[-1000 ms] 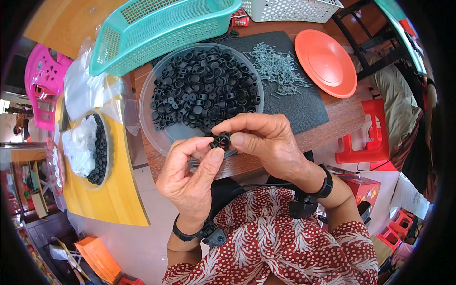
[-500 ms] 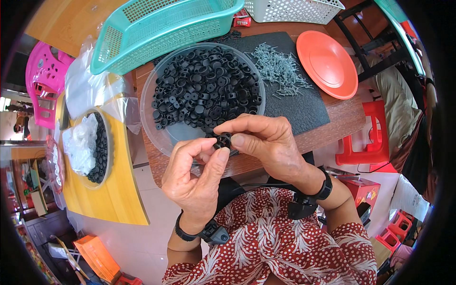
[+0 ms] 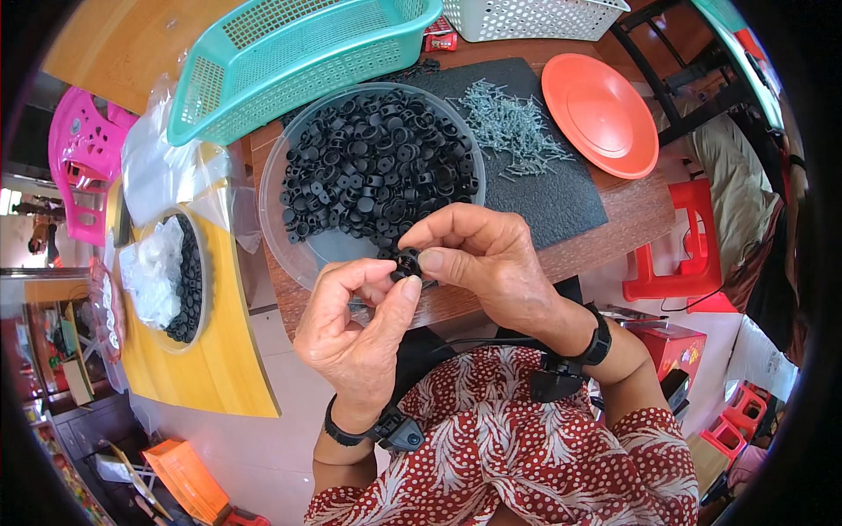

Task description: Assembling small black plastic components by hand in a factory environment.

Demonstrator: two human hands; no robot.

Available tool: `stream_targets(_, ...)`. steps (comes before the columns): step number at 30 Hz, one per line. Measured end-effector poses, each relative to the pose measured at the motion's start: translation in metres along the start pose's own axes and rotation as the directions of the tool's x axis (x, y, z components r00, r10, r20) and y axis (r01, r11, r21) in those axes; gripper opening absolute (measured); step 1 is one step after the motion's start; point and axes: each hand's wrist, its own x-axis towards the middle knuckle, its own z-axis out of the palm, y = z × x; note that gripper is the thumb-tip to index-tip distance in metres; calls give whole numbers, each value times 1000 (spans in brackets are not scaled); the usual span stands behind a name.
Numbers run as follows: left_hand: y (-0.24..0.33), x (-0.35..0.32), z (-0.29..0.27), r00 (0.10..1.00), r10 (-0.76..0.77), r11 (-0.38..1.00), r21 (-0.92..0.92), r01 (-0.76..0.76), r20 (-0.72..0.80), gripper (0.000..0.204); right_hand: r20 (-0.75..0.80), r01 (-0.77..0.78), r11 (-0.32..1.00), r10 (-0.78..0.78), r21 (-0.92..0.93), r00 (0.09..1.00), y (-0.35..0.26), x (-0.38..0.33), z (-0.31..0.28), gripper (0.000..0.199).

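Note:
Between both hands, over the near rim of a clear round tub (image 3: 274, 230), is a small round black plastic part (image 3: 406, 263) with an opening in it. My left hand (image 3: 355, 320) pinches its left and lower side between thumb and forefinger. From the right, the thumb and forefinger of my right hand (image 3: 487, 263) close on the same part. Many loose black plastic parts (image 3: 377, 167) of a like kind fill the tub. Right of the tub, a pile of thin silvery screws (image 3: 517, 127) lies on a dark textured mat (image 3: 570, 197).
A green basket (image 3: 298, 79) and a white perforated basket (image 3: 535, 19) stand at the back. An orange plate (image 3: 601, 114) lies far right, above a red stool (image 3: 693, 254). On the yellow table (image 3: 237, 368) at left sits another tub (image 3: 203, 298) with black parts and plastic bags (image 3: 158, 276).
Both hands have shifted very slightly left, still pinching the black part, which appears turned a little. The whole view has also moved slightly.

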Motion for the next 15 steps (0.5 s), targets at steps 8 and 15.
stream_targets(8,1,1,0,988,-148,976,-154,153,40,23,-9,-3,999,3,44,1000,2,1,-2,14)
stream_targets(15,5,2,1,986,-159,969,-184,165,46,24,14,13,997,-14,80,1000,2,2,-4,14)
